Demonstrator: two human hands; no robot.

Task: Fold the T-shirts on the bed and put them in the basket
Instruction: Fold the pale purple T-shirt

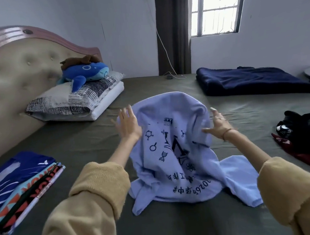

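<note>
A light blue T-shirt [174, 153] with dark printed symbols and text billows up in the middle of the bed, its lower part and sleeves lying on the sheet. My left hand [127, 124] is at the shirt's upper left edge with fingers spread straight, and no grip shows. To the right of the raised cloth, my right hand [218, 124] has its fingers spread and nothing in them. A stack of folded T-shirts [19, 189] lies at the bed's left edge. No basket is in view.
A heap of black and red clothes [307, 136] lies at the right. A folded navy blanket [249, 80] is at the far right, a pillow [76, 100] with a blue plush whale [87, 72] by the headboard. The olive sheet [170, 227] covers the bed.
</note>
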